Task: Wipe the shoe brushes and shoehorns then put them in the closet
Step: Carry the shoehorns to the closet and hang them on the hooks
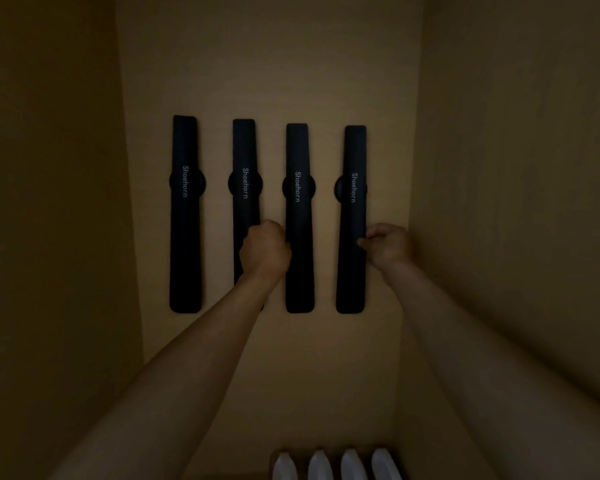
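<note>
Four black shoehorns each read "Shoehorn".

Home closet: hung shoehorns (labelled), white shoes below.

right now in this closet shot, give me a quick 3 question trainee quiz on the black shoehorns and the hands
1. How many black flat shoehorns printed "Shoehorn" hang on the tan back wall?
2. True or false: the right hand touches the leftmost shoehorn.
3. What pale things stand along the bottom edge? A) white rounded items B) a red bucket C) a folded towel

Key
1. Four.
2. False: it pinches the edge of the rightmost shoehorn; the left hand is curled between the second shoehorn and third shoehorn.
3. A.
</note>
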Available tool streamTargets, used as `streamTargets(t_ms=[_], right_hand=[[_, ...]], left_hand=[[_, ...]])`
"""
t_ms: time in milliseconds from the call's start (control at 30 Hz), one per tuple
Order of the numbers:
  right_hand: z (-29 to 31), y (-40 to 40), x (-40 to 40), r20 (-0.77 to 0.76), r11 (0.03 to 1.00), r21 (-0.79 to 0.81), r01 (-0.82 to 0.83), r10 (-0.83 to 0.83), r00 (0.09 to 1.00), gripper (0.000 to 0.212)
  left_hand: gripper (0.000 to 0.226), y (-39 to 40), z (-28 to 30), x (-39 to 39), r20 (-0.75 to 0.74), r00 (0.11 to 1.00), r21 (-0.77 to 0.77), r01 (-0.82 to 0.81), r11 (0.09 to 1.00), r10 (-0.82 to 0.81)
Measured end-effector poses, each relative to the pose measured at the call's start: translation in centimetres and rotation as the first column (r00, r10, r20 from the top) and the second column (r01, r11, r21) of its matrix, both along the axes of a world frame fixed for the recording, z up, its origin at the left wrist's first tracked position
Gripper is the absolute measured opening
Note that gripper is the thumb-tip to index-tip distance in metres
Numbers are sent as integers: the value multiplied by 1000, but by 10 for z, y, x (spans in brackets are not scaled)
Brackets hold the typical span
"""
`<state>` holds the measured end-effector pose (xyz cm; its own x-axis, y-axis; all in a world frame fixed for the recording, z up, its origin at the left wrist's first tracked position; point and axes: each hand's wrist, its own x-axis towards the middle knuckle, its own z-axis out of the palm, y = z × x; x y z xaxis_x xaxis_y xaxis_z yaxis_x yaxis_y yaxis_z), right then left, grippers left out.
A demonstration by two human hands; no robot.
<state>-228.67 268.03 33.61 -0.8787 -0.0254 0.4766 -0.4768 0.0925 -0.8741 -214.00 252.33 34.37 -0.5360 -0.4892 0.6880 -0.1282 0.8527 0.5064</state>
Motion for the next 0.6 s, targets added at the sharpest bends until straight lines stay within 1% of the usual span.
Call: streamTargets(t_ms=[233,367,500,600], right_hand=[[-1,1,-1,6,1000,-1,-17,17,1000,38],[-1,2,0,17,999,0,-51,51,999,36],[0,3,2,14,999,2,-43,43,999,37],[1,2,3,12,1000,9,-30,29,999,37]], left_hand=[[15,0,1,-1,5,1000,7,16,1000,-16],[20,0,1,-1,13,1000,10,12,1000,-12],[12,0,2,-1,12,1000,35,10,999,-10],[12,0,3,-1,14,1000,40,10,999,-10]])
